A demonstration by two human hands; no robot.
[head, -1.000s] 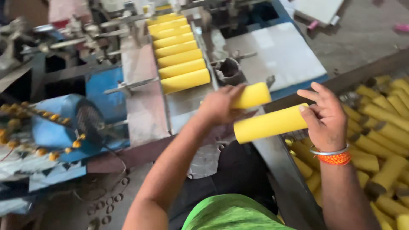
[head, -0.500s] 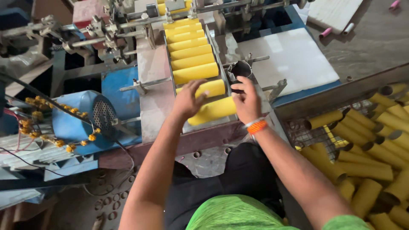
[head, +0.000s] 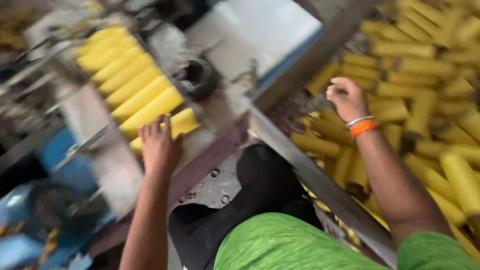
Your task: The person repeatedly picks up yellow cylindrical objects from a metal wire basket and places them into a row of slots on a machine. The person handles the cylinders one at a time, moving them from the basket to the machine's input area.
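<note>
My left hand [head: 159,146] rests on the nearest yellow tubes [head: 170,125] at the lower end of a sloping metal feed tray [head: 210,117], where several yellow tubes [head: 125,75] lie side by side. My right hand [head: 347,97], with an orange and silver wrist band, reaches over the bin of loose yellow tubes [head: 425,110] on the right, fingers curled; the blur hides whether it grips one. The whole view is motion-blurred.
A metal bin edge [head: 310,170] runs diagonally between the machine and the tube pile. A dark round part [head: 200,77] sits beside the tray. A blue machine body [head: 55,200] lies lower left. My green shirt [head: 300,245] fills the bottom.
Both hands had put tubes onto the tray. Now my right hand has swung right to the bin, my left stays on the tray, and the view has turned right.
</note>
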